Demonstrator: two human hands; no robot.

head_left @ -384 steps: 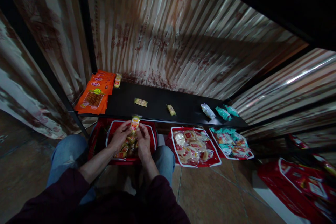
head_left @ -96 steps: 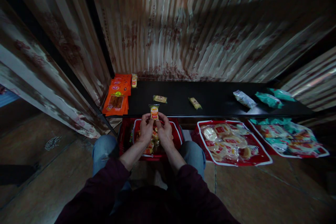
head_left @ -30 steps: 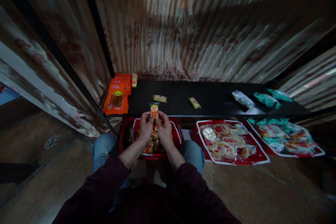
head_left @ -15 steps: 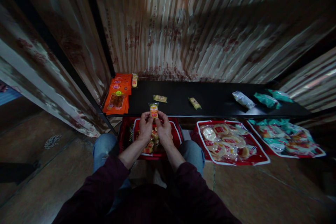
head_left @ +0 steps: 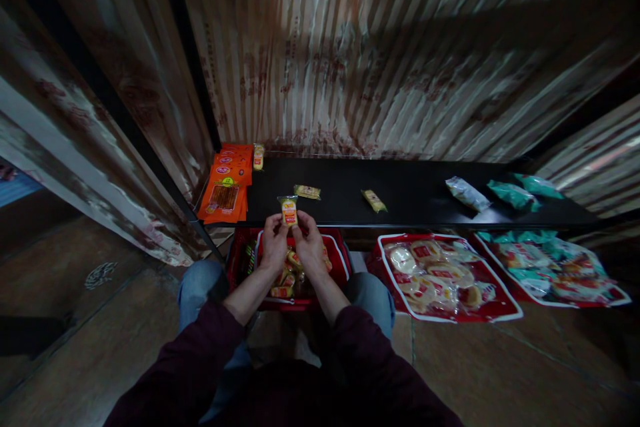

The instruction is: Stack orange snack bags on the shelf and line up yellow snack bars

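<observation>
I hold a small yellow and red snack packet [head_left: 289, 210] upright between both hands, over a red basket [head_left: 337, 260] full of similar packets between my knees. My left hand [head_left: 273, 243] pinches the packet's left side and my right hand [head_left: 309, 245] pinches its right side. The packet is level with the front edge of a low black shelf [head_left: 410, 190]. Two like packets [head_left: 307, 191] [head_left: 374, 200] lie flat on that shelf, and a third [head_left: 258, 156] lies at its back left.
A stack of orange packets [head_left: 226, 185] fills the shelf's left end. A white packet [head_left: 467, 193] and green packets [head_left: 515, 195] lie at its right end. Two red baskets [head_left: 500, 310] [head_left: 607, 297] of wrapped snacks stand on the tiled floor. Corrugated metal walls close in behind and to the left.
The packet and both hands have lifted a little toward the shelf edge. My head has shifted slightly, and everything else stays put.
</observation>
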